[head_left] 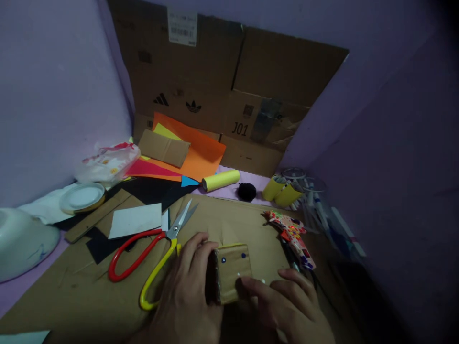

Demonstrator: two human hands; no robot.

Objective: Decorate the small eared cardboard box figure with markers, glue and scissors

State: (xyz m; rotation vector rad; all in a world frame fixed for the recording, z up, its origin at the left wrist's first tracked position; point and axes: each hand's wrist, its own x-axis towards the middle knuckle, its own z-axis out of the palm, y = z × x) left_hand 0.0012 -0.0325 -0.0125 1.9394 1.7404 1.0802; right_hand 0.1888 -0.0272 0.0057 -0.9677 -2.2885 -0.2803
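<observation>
A small cardboard box (233,282) stands in front of me, two small dark blue dots in the upper part of its face. My left hand (193,286) grips the box from its left side, fingers bent over the edge. With the index fingertip, my right hand (283,301) touches the lower right of that face; its other fingers are loosely bent and apart, and its thumb is hidden. Tiny white specks show near that fingertip. Scissors (171,235) with one red and one yellow handle lie open to the left of my left hand.
A flower-patterned glue gun (292,234) lies at right. Behind are a yellow roll (220,181), black yarn (246,191) and yellow tubes (287,193). Cardboard and a white piece (136,220) lie left, near a bowl (25,246). A large cardboard panel (201,71) leans at the back.
</observation>
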